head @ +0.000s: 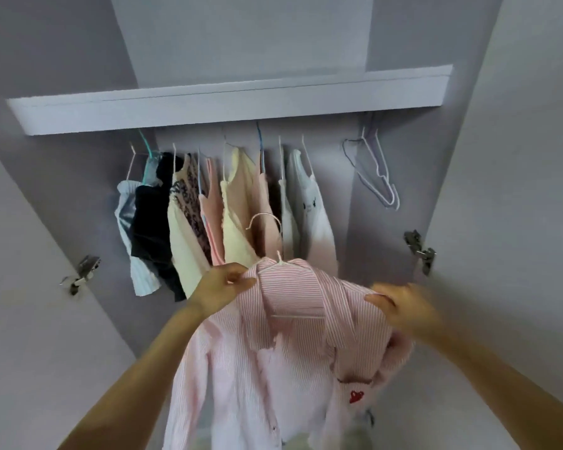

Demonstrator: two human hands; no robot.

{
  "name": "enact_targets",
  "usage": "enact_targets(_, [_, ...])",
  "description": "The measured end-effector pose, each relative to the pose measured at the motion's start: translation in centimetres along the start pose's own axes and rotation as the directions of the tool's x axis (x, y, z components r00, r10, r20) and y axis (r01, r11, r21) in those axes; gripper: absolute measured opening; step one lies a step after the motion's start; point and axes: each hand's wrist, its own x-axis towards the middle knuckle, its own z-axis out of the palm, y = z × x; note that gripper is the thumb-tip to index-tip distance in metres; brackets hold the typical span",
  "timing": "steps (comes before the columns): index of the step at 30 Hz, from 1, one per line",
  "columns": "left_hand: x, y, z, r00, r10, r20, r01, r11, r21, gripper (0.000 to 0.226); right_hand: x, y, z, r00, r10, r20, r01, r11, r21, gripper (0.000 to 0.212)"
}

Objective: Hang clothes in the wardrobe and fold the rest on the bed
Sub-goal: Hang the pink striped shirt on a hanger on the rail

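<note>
A pink-and-white striped shirt (273, 352) with a small red heart on its chest hangs on a white wire hanger (267, 222) held up before the open wardrobe. My left hand (221, 287) pinches the shirt's left shoulder by the collar. My right hand (400, 306), blurred, grips the right shoulder. The hanger's hook rises free below the rail, in front of the hung clothes. Several garments (228, 206) hang in a row under the shelf: pale blue, black, cream, pink, white.
A white shelf (228, 102) spans the wardrobe above the rail. Empty wire hangers (374, 170) hang at the rail's right end, with a gap beside them. Both wardrobe doors stand open, with metal hinges left (82, 274) and right (420, 251).
</note>
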Motion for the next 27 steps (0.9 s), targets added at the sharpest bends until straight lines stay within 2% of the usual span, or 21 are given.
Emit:
enact_targets(1, [0.7,0.3,0.9,0.997,-0.029,0.069,0.030,0.999,-0.014,0.008,-0.9,0.9,0.0,0.998,0.052,0.024,-0.050,0.998,-0.047,0.106])
enact_targets(2, [1.3,0.5,1.7,0.989,-0.067,0.131,0.071,0.997,-0.020,0.010,-1.8,1.6,-0.1,0.994,0.102,0.041,-0.098,0.991,-0.091,0.111])
enact_targets(3, [2.1,0.8,2.7,0.976,-0.099,0.193,0.103,0.995,-0.014,0.017,-2.8,2.2,-0.5,0.985,0.165,0.044,-0.159,0.980,-0.123,0.107])
enact_targets(6, [3.4,1.8,5.2,0.946,-0.124,0.301,0.106,0.992,0.073,0.029,-5.5,3.2,-2.0,0.942,0.335,0.013,-0.323,0.917,-0.236,0.051])
enact_targets(8, [3.7,2.4,6.7,0.933,-0.110,0.343,0.071,0.990,0.125,0.030,-6.5,3.5,-2.8,0.884,0.466,0.051,-0.431,0.851,-0.300,0.034])
enact_targets(10, [4.2,3.1,8.1,0.925,-0.078,0.371,0.024,0.989,0.148,0.031,-7.3,4.2,-3.0,0.818,0.570,0.077,-0.519,0.789,-0.328,0.035])
enact_targets(13, [4.6,4.6,9.2,0.916,-0.044,0.398,-0.024,0.986,0.164,0.029,-7.6,4.7,-2.7,0.708,0.692,0.142,-0.643,0.714,-0.275,0.037])
enact_targets(16, [5.1,5.2,9.0,0.910,-0.003,0.415,-0.082,0.979,0.187,0.030,-6.7,3.3,-3.0,0.683,0.717,0.142,-0.677,0.694,-0.245,0.036])
enact_targets(21, [6.1,5.8,8.0,0.930,0.034,0.365,-0.127,0.964,0.232,0.029,-4.9,0.8,-3.5,0.716,0.697,-0.032,-0.681,0.689,-0.246,0.033])
enact_targets(27, [8.1,5.5,6.5,0.969,0.114,0.218,-0.177,0.938,0.296,0.025,0.3,-1.1,-4.0,0.779,0.591,-0.209,-0.625,0.757,-0.189,0.030])
